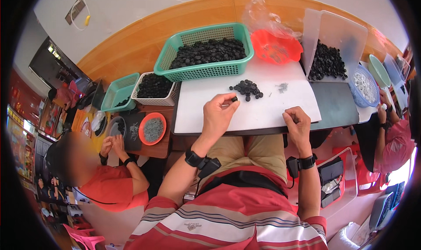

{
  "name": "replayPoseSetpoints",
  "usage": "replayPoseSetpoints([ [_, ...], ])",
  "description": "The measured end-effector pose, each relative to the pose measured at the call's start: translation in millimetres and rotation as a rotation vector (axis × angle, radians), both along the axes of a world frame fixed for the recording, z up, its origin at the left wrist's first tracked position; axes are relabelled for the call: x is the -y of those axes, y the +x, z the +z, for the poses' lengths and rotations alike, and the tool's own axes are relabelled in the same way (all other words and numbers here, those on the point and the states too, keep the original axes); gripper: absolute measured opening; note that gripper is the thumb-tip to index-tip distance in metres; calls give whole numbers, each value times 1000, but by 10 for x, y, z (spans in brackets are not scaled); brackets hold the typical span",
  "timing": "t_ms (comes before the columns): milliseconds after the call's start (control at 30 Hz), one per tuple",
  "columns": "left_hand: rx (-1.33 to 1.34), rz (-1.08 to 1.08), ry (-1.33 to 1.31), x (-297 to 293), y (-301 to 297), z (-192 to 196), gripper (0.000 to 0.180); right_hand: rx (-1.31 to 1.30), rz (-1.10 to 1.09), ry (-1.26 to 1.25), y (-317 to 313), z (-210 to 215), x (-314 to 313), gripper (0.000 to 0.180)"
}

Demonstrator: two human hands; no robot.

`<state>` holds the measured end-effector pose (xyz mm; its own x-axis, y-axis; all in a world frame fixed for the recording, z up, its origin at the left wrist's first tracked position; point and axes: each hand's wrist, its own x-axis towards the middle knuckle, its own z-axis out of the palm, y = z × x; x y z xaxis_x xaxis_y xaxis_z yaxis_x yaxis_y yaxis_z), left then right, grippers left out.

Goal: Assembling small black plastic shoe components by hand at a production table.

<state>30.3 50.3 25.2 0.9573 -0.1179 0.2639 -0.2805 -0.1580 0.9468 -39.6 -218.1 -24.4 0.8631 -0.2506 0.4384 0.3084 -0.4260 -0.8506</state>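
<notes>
Cap (234,99) is sitting in my left hand (218,116), clamped between thumb and fingertips over the white sheet (193,118), where I am judging a light, steady pinch best. My right hand (299,123) is hovering near the sheet's right edge, fingertips together, though I am not seeing whether they are gripping anything. Beyond, the cap pile (248,88) and grey bits (283,88) are lying close, favouring short, unhurried reaches.

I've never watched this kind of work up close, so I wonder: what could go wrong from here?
The small black piece pinched in the left hand might slip. The loose pile of black pieces close to that hand could scatter if knocked. The thin grey pieces lying loose on the white sheet could be brushed astray by the right hand.
</notes>
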Motion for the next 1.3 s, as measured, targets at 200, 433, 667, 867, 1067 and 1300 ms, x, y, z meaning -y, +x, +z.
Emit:
replayPoseSetpoints([
  [200,384,246,350,-306,538,353,27,-35,0,25,-14,23,5,7],
  [433,477,365,627,-791,1381,679,25,-6,19,13,-16,16,-4,8],
  [667,562,327,631,-632,1111,453,24,-25,-16,-6,9,-18,35,7],
  [867,420,13,487,-244,686,29,21,-17,14,24,13,-7,7,8],
  [1067,400,-15,664,-149,746,-151,27,5,11,8,-18,3,14,8],
  [1300,355,31,725,-62,840,-257,26,31,10,-10,-13,21,18,6],
])
